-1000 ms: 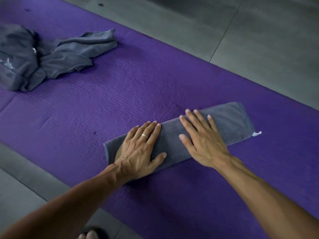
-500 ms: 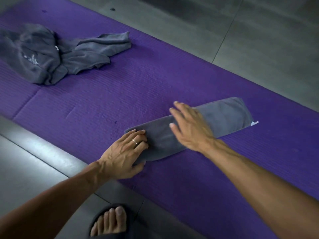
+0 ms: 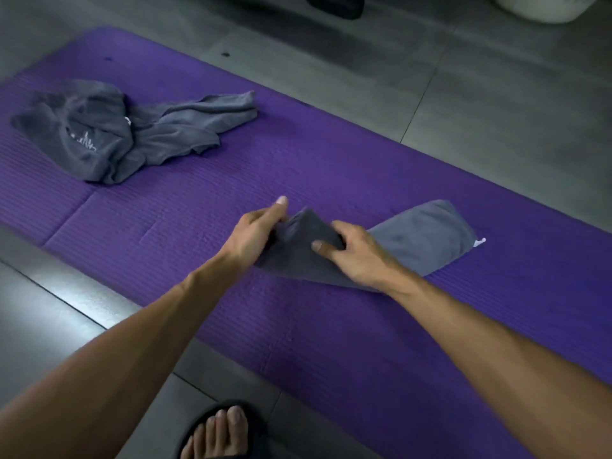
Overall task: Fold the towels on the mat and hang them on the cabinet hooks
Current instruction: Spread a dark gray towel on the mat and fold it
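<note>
Grey terry towel, folded into a long strip [image 3: 420, 240], near end lifted off purple ribbed foam mat [image 3: 298, 167].
Soft, light, limp cloth; likely sags and unfolds unless all layers pinched together. Left hand [image 3: 255, 236] grips raised end, fingers curled under; right hand [image 3: 351, 251] pinches same end, thumb on top. Far end lies flat on mat. Crumpled grey towel [image 3: 126, 134] lying well apart, unfolded. Best taken at both corners of folded edge.
</note>
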### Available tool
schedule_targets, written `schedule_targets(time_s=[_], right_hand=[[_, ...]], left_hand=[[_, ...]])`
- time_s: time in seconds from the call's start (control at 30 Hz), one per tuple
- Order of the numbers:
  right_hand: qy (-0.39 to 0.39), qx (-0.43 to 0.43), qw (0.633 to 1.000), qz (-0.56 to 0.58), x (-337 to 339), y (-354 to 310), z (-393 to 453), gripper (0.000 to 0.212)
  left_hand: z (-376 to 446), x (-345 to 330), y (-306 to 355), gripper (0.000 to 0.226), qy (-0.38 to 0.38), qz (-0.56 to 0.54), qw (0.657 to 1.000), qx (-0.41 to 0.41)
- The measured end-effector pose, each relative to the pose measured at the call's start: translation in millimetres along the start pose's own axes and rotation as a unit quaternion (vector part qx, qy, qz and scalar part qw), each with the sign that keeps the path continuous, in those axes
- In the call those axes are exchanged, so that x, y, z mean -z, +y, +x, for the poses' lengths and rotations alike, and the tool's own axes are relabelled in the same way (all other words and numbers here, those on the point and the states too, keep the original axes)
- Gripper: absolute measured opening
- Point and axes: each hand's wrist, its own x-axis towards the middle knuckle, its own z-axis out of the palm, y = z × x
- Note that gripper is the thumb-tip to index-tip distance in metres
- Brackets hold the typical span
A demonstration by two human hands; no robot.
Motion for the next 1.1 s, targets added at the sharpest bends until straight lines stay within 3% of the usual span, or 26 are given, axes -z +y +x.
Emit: schedule_targets(time_s=[0.07,0.1,0.2,0.3,0.4,0.47,0.57,0.67,0.8,0.93,1.1], right_hand=[[0.045,-0.063,0.986,0.147,19,5,-9,0.012],[0.065,-0.101,0.959,0.256,27,8,-16,0.011],[0.099,-0.2,0.827,0.516,42,16,-36,0.015],[0.129,-0.248,0.742,0.609,46,25,-48,0.029],[0.147,-0.237,0.711,0.645,52,36,-53,0.033],[0.136,-0.222,0.722,0.641,62,45,-57,0.042],[0.097,-0.198,0.807,0.549,78,56,-59,0.054],[0.133,-0.214,0.838,0.484,85,70,-55,0.051],[0.169,-0.21,0.864,0.426,89,89,-46,0.041],[0.224,-0.226,0.873,0.371,90,107,-38,0.03],[0.233,-0.218,0.91,0.265,93,127,-39,0.019]], left_hand=[[-1,-1,2,0.064,-0.015,-0.142,0.989,0.035],[-1,-3,1,0.066,-0.045,-0.191,0.98,0.045],[-6,-26,-3,0.072,-0.137,-0.24,0.96,0.044],[-17,-67,1,0.051,-0.196,-0.186,0.963,-0.012],[-22,-94,-7,0.054,-0.184,-0.129,0.974,-0.029],[-22,-101,-12,0.041,-0.161,-0.042,0.985,-0.047],[-26,-106,-8,0.016,-0.167,0.105,0.976,-0.091],[-28,-111,-3,0.028,-0.183,0.189,0.958,-0.111],[-29,-104,-13,0.045,-0.196,0.203,0.958,-0.056],[-39,-100,-31,0.03,-0.163,0.232,0.959,-0.031],[-48,-124,-30,0.036,-0.102,0.376,0.919,-0.062]])
